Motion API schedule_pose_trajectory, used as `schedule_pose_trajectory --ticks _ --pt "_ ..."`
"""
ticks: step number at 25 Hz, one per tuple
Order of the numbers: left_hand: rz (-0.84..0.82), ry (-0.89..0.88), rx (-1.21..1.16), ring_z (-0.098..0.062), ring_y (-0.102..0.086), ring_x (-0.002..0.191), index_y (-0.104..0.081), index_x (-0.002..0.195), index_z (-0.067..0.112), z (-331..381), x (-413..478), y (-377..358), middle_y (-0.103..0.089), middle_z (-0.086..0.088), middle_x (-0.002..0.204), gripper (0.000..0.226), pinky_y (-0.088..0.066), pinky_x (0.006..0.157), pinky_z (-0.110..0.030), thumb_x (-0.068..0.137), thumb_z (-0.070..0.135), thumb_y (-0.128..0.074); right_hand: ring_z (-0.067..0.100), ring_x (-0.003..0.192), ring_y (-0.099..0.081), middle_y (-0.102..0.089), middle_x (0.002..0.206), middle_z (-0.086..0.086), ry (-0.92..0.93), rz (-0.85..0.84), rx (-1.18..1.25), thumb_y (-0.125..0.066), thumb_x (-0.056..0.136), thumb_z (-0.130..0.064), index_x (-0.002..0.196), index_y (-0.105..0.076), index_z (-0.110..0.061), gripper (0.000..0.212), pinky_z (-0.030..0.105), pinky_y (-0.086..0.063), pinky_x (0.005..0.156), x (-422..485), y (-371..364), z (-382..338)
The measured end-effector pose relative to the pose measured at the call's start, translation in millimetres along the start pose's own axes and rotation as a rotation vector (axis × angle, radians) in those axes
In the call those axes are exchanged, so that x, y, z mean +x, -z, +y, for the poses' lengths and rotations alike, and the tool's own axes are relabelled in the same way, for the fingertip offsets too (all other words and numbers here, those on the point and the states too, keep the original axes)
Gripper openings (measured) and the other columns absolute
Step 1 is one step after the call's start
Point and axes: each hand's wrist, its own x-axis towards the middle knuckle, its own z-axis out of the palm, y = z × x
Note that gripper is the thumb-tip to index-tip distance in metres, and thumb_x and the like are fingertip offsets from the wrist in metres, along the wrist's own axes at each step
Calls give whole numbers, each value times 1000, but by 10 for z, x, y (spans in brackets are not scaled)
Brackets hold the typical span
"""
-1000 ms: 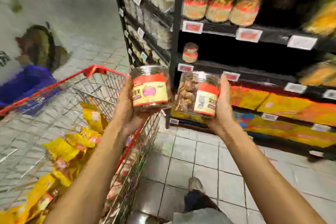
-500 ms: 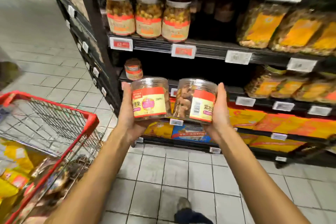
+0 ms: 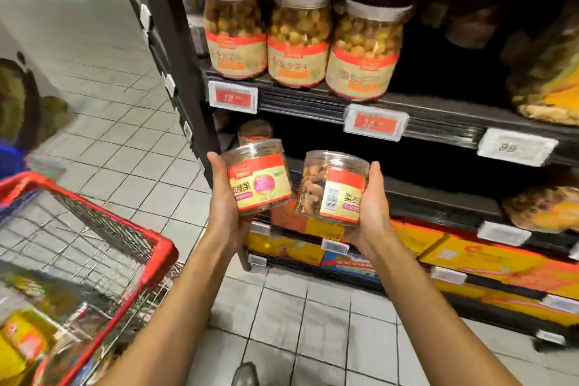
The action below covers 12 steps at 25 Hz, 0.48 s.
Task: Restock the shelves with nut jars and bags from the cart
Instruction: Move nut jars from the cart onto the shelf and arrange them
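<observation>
Head view: left hand [image 3: 224, 200] clasps short clear plastic jar with red-yellow label [image 3: 260, 178]; right hand [image 3: 372, 210] clasps matching clear jar showing barcode [image 3: 333, 188]. Both tilted toward dark, mostly bare middle shelf [image 3: 423, 194], 1 small jar [image 3: 254, 132] behind. Likely labels kept readable for placing. Red wire cart [image 3: 125, 229] left.

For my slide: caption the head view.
Left hand and right hand each raise a clear plastic red-labelled nut jar toward black shelving.
</observation>
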Motion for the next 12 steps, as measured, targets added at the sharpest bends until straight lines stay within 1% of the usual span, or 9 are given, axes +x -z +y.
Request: schedule_pose_trajectory --ticks 1,3,4,5,7,9,10,11,12 --pt "-10 -9 20 -23 -70 88 -66 112 16 -7 162 54 -73 -10 101 74 -58 74 -36 85 71 -24 22 69 -68 -71 80 7 8 11 23 -25 92 -64 107 -66 -17 65 37 -56 74 137 -70 69" --pt "-35 -40 64 -32 -64 104 -60 123 10 -38 485 166 -65 -19 117 86 -52 92 -47 73 74 -34 15 55 -68 -71 64 1 56 36 57 -26 93 -61 87 -66 -21 56 26 -56 53 435 -183 201" --pt "-45 -66 87 -35 -62 109 -60 124 8 -72 622 218 -64 -21 119 91 -47 98 -51 65 75 -39 12 49 -66 -69 57 -2 69 50 78 -27 94 -59 80 -64 -22 54 22 -53 46 599 -214 288" --pt "-50 -101 108 -36 -61 110 -61 121 8 -101 742 257 -64 -22 118 94 -44 101 -53 60 76 -42 11 45 -65 -68 54 -3 79 48 102 -28 94 -57 78 -63 -22 53 20 -51 42 735 -247 357" --pt "-48 -199 147 -34 -64 105 -65 112 11 -145 995 323 -67 -20 111 90 -46 98 -53 56 80 -45 12 47 -66 -69 56 -1 121 25 142 -29 95 -56 82 -64 -21 51 21 -51 42 1000 -297 457" --pt "-60 -328 148 -30 -68 98 -68 103 19 -185 1218 364 -72 -14 103 76 -52 91 -49 66 82 -47 15 55 -69 -72 66 2 149 -24 162 -28 94 -58 95 -65 -19 54 23 -54 47 1236 -300 507" --pt "-79 -391 142 -26 -70 95 -68 100 21 -195 1310 371 -73 -10 100 68 -55 86 -45 71 78 -45 15 56 -69 -73 68 2 175 -50 153 -28 94 -58 97 -65 -19 54 23 -53 46 1322 -297 511" --pt "-99 -462 143 -23 -71 91 -66 100 20 -215 1409 378 -74 -6 96 64 -58 80 -40 72 73 -45 14 55 -69 -72 66 1 208 -68 143 -28 95 -57 95 -65 -20 53 21 -52 44 1421 -287 520" --pt "-105 -537 153 -19 -71 88 -64 101 17 -227 1493 377 -74 -3 92 64 -58 73 -34 70 70 -46 12 52 -68 -71 62 -1 236 -74 140 -28 95 -56 90 -64 -21 51 19 -50 43 1521 -255 530"
